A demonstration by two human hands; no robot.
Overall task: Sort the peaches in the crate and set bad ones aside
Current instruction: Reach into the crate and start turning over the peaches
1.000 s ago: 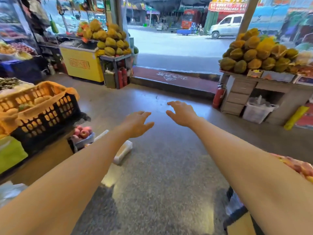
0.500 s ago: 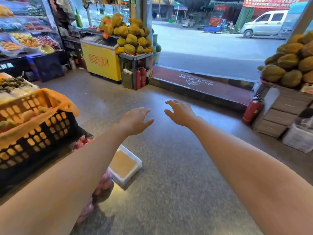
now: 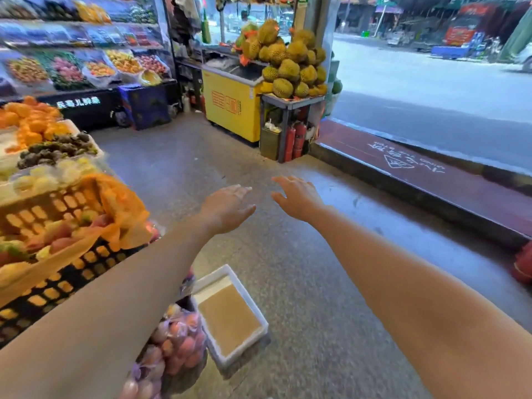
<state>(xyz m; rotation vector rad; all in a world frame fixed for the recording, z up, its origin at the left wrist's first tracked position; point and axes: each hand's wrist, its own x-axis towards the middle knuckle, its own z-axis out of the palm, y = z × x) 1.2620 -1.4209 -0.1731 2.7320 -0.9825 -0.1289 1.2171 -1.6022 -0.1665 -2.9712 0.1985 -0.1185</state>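
Observation:
A black lattice crate (image 3: pixel 54 286) lined with orange plastic stands at the left, with pink and yellow peaches (image 3: pixel 57 240) in it. Below it, a bag of pinkish fruit (image 3: pixel 175 347) shows under my left forearm. Both arms stretch forward over the stone floor. My left hand (image 3: pixel 227 207) hovers palm down with fingers spread, to the right of the crate and holding nothing. My right hand (image 3: pixel 298 197) floats beside it, also spread and holding nothing. Neither hand touches the crate or fruit.
A white foam tray (image 3: pixel 230 318) with a brown bottom lies on the floor beneath my arms. Fruit displays (image 3: pixel 43 151) line the left. A yellow freezer (image 3: pixel 233 108) and a durian pile (image 3: pixel 290 64) stand ahead. A red doorstep (image 3: pixel 426 180) leads to the street.
The view has swung left: the crate, the fruit shelves and the foam tray came further into view, and the right-hand durian stand left it. Both hands stay outstretched and holding nothing.

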